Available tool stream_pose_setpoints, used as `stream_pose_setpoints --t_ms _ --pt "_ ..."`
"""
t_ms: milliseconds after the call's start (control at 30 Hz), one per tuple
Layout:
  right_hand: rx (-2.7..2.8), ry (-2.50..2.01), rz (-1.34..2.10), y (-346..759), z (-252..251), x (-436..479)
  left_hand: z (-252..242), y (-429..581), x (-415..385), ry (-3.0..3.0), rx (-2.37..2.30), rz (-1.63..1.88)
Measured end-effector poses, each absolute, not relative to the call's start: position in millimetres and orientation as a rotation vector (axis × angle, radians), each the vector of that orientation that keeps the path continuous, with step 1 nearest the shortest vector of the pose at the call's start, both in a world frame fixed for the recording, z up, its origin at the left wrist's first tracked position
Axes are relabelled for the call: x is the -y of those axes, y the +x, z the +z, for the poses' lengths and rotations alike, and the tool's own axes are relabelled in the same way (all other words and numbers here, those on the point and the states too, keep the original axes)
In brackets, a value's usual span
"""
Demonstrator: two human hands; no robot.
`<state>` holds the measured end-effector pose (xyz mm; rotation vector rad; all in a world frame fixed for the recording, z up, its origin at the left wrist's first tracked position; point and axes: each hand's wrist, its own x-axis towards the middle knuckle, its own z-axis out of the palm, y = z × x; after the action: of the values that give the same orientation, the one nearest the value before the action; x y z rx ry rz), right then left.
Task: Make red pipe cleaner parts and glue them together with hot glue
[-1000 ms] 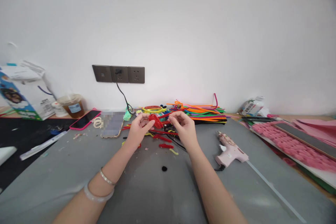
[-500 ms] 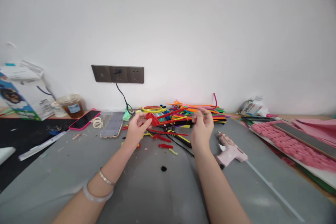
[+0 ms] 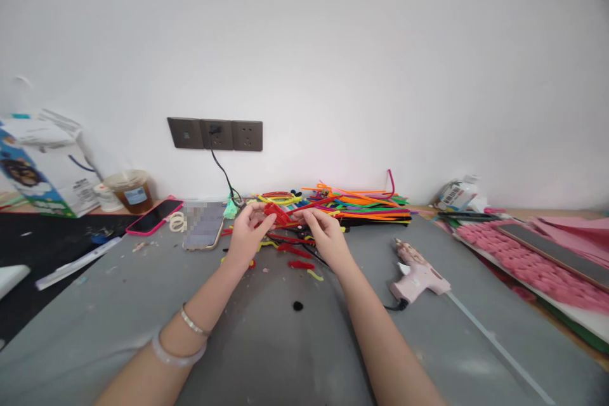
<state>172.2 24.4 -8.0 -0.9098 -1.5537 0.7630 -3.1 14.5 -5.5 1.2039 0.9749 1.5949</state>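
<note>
Between thumb and fingers, my left hand [image 3: 250, 231] pinches a bent bundle of red pipe cleaner [image 3: 276, 212] above the table. Loose red ends stretch from it toward the right. My right hand [image 3: 324, 235] is closed at one of these strands, its thumb and forefinger pressed together just right of the bundle. Below the hands lie short red pipe cleaner pieces [image 3: 301, 264], a yellow-green scrap [image 3: 314, 275] and a small black pompom [image 3: 297, 306]. Behind them spreads a pile of many-coloured pipe cleaners [image 3: 375, 203], partly covered by my hands.
A pink glue gun [image 3: 419, 276] with a clear stick lies right of my right forearm. Two phones, one pink-cased [image 3: 155, 217] and one pale-edged [image 3: 204, 228], lie at the left beside a drink cup [image 3: 130, 190]. Pink woven material [image 3: 533, 257] is far right. A black cable [image 3: 221, 168] hangs from the wall socket.
My right hand has moved left and down from the far ends of the red strands to close beside the bundle. My left hand has stayed nearly in place, still holding it.
</note>
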Motion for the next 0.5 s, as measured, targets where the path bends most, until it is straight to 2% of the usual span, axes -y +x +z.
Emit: stream_pose_setpoints --t_ms 367,500 --pt "1.465 -0.856 1.107 166.2 -7.8 -23.9 -4.1 -2.9 -12.1 1.240 -0.908 1.645" --pt "1.480 -0.872 1.117 164.7 -9.9 -24.7 -3.4 -2.4 -11.4 1.260 -0.888 1.640"
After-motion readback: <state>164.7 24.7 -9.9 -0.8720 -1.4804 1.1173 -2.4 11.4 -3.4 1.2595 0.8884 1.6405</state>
